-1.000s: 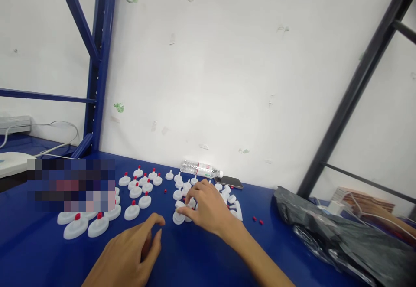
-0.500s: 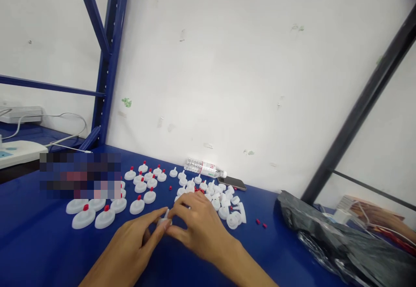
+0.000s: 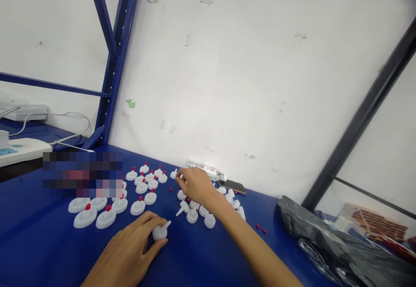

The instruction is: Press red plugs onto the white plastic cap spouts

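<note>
Between the thumb and fingers of my left hand (image 3: pixel 130 248) is a white nozzle cap (image 3: pixel 160 233), tilted so that its thin spout points up and right. My right hand (image 3: pixel 196 184) is stretched to the back of the group, its bent fingertips closed at the right side of another white nozzle cap (image 3: pixel 173 174) that has no red tip. Below my right wrist, several loose white caps (image 3: pixel 192 216) lie on the blue table, partly hidden by my forearm. To the left stand several white caps with red tips (image 3: pixel 138 207), upright in loose rows.
A clear plastic bottle (image 3: pixel 211 172) and a phone (image 3: pixel 236 187) lie by the wall. Small red tips (image 3: pixel 258 226) are scattered at the right. A black plastic bag (image 3: pixel 328 235) covers the right edge, and a power strip (image 3: pixel 26 150) sits at far left.
My right hand has left the nozzle cap at my left hand and moved up and away to the back caps. The cap in my left hand now tilts to the right.
</note>
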Motion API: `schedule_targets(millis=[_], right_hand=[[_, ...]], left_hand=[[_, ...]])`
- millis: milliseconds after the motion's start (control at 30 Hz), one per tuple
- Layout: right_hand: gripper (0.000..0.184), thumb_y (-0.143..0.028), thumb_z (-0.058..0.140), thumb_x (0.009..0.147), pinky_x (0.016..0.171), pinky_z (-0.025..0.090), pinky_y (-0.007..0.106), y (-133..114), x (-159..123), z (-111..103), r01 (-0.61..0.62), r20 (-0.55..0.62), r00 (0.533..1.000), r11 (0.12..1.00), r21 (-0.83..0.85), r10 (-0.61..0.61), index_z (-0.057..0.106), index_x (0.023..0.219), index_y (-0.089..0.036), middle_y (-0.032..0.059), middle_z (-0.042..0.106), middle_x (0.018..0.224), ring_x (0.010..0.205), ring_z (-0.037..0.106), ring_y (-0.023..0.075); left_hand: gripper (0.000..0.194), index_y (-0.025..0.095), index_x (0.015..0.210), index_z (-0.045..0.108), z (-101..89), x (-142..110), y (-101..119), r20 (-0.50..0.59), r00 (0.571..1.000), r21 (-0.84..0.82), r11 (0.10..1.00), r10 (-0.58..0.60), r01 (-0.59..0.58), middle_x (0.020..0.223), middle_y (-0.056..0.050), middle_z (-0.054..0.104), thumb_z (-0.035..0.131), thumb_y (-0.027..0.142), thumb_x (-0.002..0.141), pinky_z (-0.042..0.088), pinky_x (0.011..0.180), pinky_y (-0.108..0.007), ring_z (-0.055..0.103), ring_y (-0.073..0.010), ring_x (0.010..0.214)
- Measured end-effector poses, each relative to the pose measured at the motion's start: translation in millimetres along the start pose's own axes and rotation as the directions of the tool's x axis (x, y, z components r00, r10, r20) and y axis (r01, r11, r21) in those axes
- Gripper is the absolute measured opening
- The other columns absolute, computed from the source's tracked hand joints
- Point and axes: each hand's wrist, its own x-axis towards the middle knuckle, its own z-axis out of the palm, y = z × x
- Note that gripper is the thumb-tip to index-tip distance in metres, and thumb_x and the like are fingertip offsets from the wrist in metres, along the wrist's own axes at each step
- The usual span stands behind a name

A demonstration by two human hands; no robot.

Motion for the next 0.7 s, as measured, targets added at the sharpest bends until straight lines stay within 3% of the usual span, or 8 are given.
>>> schedule_targets(millis=[100,233,333,467,533,633,700], right_hand=[[0.035,-0.034,0.057,0.114,0.094,0.061,0.044,-13,25,12,-0.035,0.091,0.995,0.995,-0.098,0.044,0.082,0.111,-0.010,0.0179,0.084,0.111,0.107,0.081,0.0319],[0.030,-0.041,0.072,0.108,0.100,0.064,0.048,-29,38,32,-0.026,0.210,0.976,0.984,-0.175,0.063,0.076,0.122,-0.015,0.0079,0.078,0.124,0.112,0.077,0.0259],[0.029,-0.039,0.074,0.107,0.100,0.065,0.048,-33,39,37,-0.015,0.240,0.969,0.983,-0.181,0.059,0.074,0.125,-0.016,0.0081,0.076,0.128,0.114,0.076,0.0261],[0.024,-0.034,0.066,0.111,0.097,0.063,0.046,-26,28,25,-0.027,0.177,0.983,0.993,-0.117,0.048,0.078,0.112,-0.012,0.0115,0.081,0.115,0.109,0.078,0.0276],[0.032,-0.031,0.055,0.114,0.091,0.060,0.041,-22,13,16,-0.022,0.107,0.994,0.999,-0.046,0.027,0.080,0.106,-0.012,0.0130,0.084,0.107,0.104,0.080,0.0285],[0.040,-0.033,0.045,0.119,0.082,0.053,0.029,-21,-20,8,0.013,0.018,1.000,0.995,0.100,-0.015,0.080,0.106,-0.020,0.0031,0.085,0.101,0.093,0.079,0.0181],[0.037,-0.033,0.050,0.117,0.074,0.048,0.025,-22,-44,9,0.020,-0.059,0.998,0.954,0.298,-0.003,0.080,0.097,-0.022,-0.0012,0.083,0.091,0.081,0.075,0.0133]], left_hand=[[0.037,0.034,0.113,0.084,-3.6,-1,2,0.015,1.000,0.031,1.000,0.003,-0.004,0.106,-0.001,0.081,0.054,0.042,0.093,0.055,0.067,-0.032,0.065,-0.0175,0.060],[0.037,0.035,0.114,0.084,-5.4,-2,5,0.020,1.000,0.059,0.998,0.015,-0.016,0.103,-0.001,0.081,0.053,0.043,0.095,0.059,0.073,-0.034,0.069,-0.0189,0.064],[0.036,0.035,0.111,0.084,-5.2,-1,7,0.016,0.999,0.071,0.997,0.028,-0.029,0.104,-0.001,0.082,0.053,0.041,0.096,0.061,0.074,-0.033,0.073,-0.0194,0.069],[0.034,0.035,0.113,0.085,-4.6,1,7,0.014,0.999,0.073,0.996,0.040,-0.041,0.107,-0.002,0.084,0.056,0.040,0.096,0.063,0.079,-0.033,0.080,-0.0223,0.083],[0.034,0.035,0.114,0.085,-4.5,1,7,0.019,0.999,0.072,0.997,0.031,-0.032,0.110,-0.002,0.084,0.056,0.040,0.096,0.063,0.084,-0.034,0.082,-0.0244,0.094],[0.034,0.036,0.116,0.085,-4.9,0,7,0.044,0.999,0.089,0.996,0.001,-0.005,0.100,-0.001,0.084,0.057,0.039,0.097,0.061,0.081,-0.035,0.079,-0.0237,0.079],[0.035,0.035,0.122,0.084,-5.2,-1,7,0.066,0.997,0.109,0.994,-0.027,0.020,0.086,-0.001,0.082,0.060,0.037,0.096,0.058,0.077,-0.036,0.074,-0.0237,0.069]])
